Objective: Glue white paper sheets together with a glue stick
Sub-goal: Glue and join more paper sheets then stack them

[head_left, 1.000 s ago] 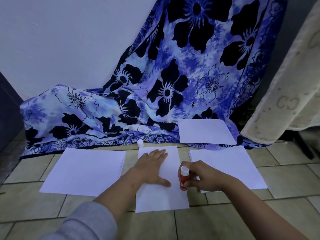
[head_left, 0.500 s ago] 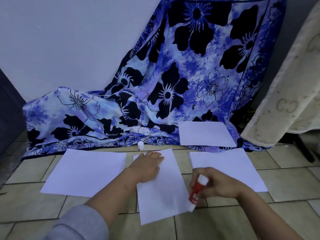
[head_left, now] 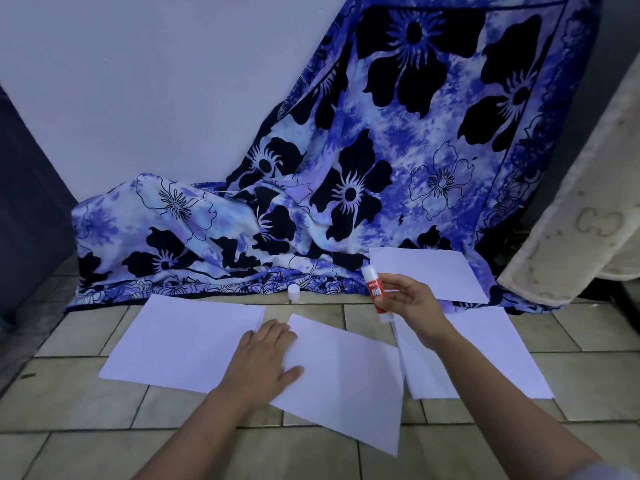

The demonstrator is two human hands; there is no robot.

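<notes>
Glue stick [head_left: 376, 293] lifted off sheet [head_left: 346, 382]; long axis near-upright, top leaning left.

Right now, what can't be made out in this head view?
Head view only:
Any glue on the middle sheet: none shows on white; the left hand covers part of its left edge.
Label on the glue stick in the right hand: blurred, too small.
Sheet count of the left pile: edges too thin.

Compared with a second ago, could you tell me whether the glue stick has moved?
Yes. Held by the right hand, the glue stick moved farther away, from the right edge of the middle sheet to level with the white cap.
</notes>
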